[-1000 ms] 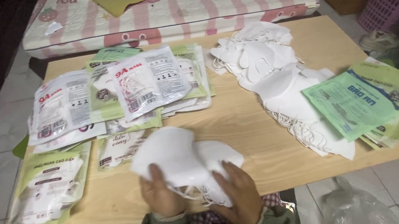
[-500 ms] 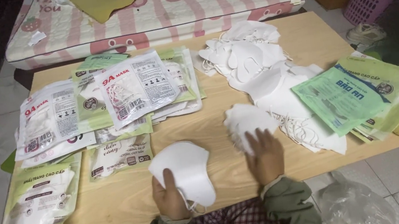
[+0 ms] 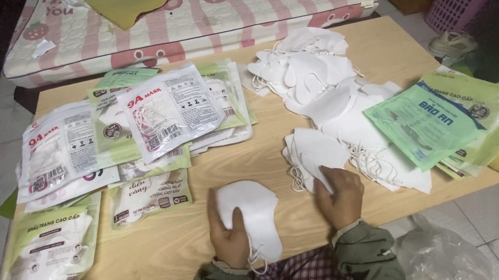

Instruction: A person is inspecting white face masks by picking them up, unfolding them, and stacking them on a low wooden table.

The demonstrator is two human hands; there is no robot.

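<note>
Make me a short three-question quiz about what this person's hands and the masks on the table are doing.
1. True or false: the left hand rests on a white mask lying on the table.
2. What does the right hand touch?
A. green packets
B. a small stack of white masks
C. the purple basket
3. Which side of the table holds the sealed mask packs?

Key: 1 true; 2 B, the stack; 3 the person's left.

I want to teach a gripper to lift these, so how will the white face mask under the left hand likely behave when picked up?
The white face mask under the left hand looks thin and folded flat, so it is probably light and floppy. Its ear loop dangles off the wooden table edge, so it may snag. On that smooth top it would likely slide rather than roll.
</note>
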